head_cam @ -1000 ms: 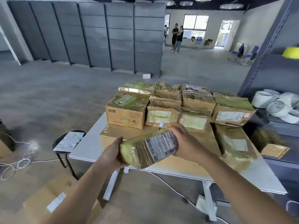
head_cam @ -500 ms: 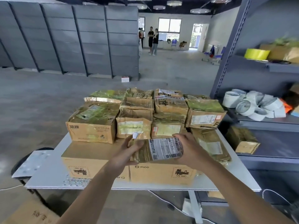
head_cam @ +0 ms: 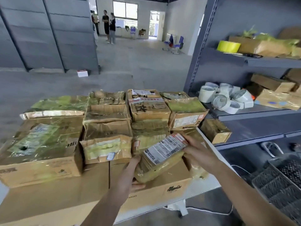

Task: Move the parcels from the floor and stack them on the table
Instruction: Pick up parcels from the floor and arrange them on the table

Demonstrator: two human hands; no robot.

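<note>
While left hand (head_cam: 128, 178), right hand (head_cam: 198, 154) grip one labelled parcel (head_cam: 162, 160), fingers (head_cam: 189, 141) curled, perhaps ten parcels (head_cam: 105, 128) stacked behind

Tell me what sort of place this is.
Most likely a parcel depot or stockroom: taped cardboard parcels are stacked on a table, the left hand and right hand hold another labelled parcel, and metal shelves alongside carry rolls of tape and more boxes.
</note>
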